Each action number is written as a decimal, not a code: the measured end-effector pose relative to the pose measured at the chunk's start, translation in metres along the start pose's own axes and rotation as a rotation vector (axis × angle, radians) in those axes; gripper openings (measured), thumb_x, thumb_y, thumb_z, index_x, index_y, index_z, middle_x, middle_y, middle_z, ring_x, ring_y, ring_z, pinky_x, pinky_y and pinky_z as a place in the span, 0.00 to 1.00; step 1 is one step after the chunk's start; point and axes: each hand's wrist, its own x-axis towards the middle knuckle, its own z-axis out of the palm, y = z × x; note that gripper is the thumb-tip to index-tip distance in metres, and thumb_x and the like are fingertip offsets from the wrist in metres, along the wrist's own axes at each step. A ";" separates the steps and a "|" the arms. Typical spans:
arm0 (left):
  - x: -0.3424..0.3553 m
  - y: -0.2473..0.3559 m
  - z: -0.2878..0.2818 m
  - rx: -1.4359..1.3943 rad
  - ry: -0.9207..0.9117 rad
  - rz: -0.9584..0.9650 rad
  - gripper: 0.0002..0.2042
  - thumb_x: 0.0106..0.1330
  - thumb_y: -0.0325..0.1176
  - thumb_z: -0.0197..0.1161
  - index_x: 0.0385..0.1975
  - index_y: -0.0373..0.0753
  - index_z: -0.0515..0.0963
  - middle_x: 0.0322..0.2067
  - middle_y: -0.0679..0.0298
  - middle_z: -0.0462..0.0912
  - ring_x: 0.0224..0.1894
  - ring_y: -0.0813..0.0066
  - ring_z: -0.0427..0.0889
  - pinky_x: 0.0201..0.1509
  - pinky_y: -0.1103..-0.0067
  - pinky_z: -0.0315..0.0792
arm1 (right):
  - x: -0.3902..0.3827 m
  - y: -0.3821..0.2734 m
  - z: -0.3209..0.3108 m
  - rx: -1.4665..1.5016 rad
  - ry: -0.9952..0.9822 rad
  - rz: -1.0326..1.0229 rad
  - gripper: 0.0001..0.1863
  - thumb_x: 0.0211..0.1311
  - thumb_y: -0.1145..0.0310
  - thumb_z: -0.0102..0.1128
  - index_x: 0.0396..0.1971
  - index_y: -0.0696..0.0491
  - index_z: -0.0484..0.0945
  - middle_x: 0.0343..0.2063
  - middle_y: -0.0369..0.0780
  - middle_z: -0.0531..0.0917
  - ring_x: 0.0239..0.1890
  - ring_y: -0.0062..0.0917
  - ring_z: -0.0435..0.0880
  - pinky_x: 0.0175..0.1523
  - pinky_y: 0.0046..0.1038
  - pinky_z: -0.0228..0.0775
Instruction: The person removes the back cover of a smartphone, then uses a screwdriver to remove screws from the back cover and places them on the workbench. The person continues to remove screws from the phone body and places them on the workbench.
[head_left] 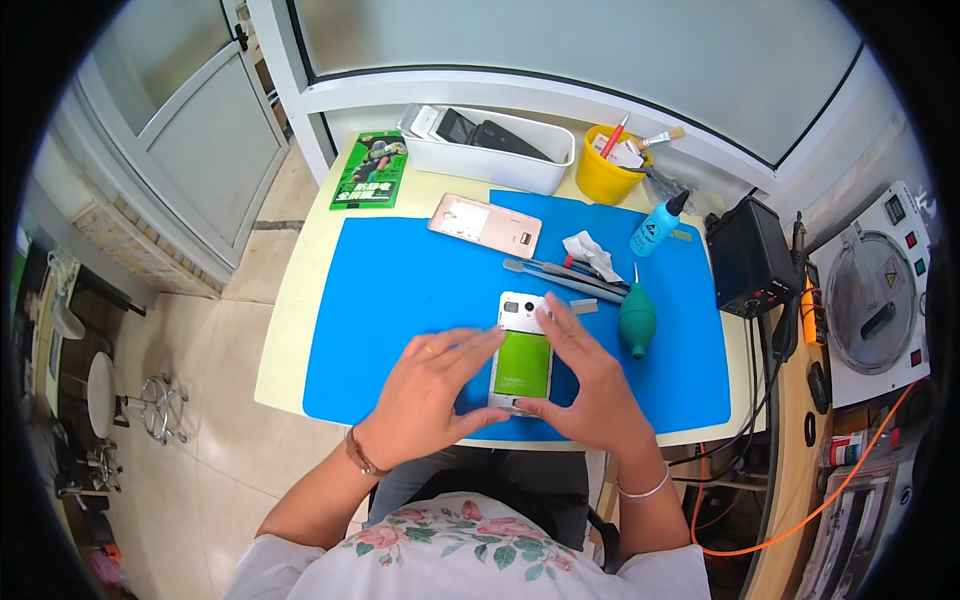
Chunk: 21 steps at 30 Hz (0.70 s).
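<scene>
Flanking a white, slab-shaped smartphone with its back off (519, 312), two bare hands work at the near edge of a blue rectangular mat (385, 290), the landmark for all places given here. The phone lies back up near the middle of that edge, a bright green rectangular battery (523, 365) seated in its body. The left hand (425, 388) and the right hand (592, 392) each show thumb and fingers spread well apart, their tips at the phone's edges; whether either has firm hold of it cannot be told. At the mat's far edge lies a pale pink, phone-shaped panel (478, 226). On the mat's right half are grey metal tweezers (560, 275), a crumpled white tissue (594, 257), a green rubber blower bulb (637, 325) and a light blue plastic bottle (653, 232). Beyond the mat stands a white plastic bin (475, 166).
</scene>
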 end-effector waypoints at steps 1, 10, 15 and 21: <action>0.007 -0.001 -0.004 -0.010 -0.009 -0.018 0.41 0.57 0.49 0.81 0.70 0.40 0.74 0.68 0.55 0.78 0.71 0.56 0.74 0.71 0.62 0.66 | 0.003 0.002 -0.001 -0.050 -0.012 -0.011 0.57 0.54 0.50 0.82 0.77 0.59 0.61 0.79 0.51 0.60 0.81 0.46 0.59 0.82 0.44 0.54; 0.040 -0.030 0.004 0.050 -0.329 0.077 0.62 0.51 0.66 0.79 0.81 0.38 0.55 0.82 0.52 0.53 0.83 0.52 0.52 0.81 0.55 0.51 | 0.015 0.021 -0.013 -0.170 -0.218 -0.049 0.69 0.40 0.44 0.88 0.79 0.59 0.57 0.80 0.51 0.58 0.83 0.42 0.53 0.85 0.47 0.42; 0.041 -0.030 0.003 0.065 -0.384 0.070 0.66 0.47 0.66 0.80 0.82 0.37 0.51 0.83 0.52 0.49 0.84 0.51 0.49 0.83 0.55 0.49 | 0.029 0.020 -0.031 -0.264 -0.352 -0.024 0.68 0.36 0.52 0.90 0.79 0.55 0.59 0.80 0.46 0.61 0.82 0.39 0.56 0.86 0.49 0.41; 0.043 -0.029 0.002 0.046 -0.399 0.053 0.66 0.47 0.65 0.80 0.82 0.37 0.51 0.83 0.52 0.50 0.84 0.52 0.49 0.84 0.54 0.47 | 0.033 0.015 -0.030 -0.240 -0.345 0.007 0.66 0.33 0.61 0.90 0.78 0.55 0.61 0.79 0.47 0.62 0.82 0.40 0.57 0.85 0.48 0.44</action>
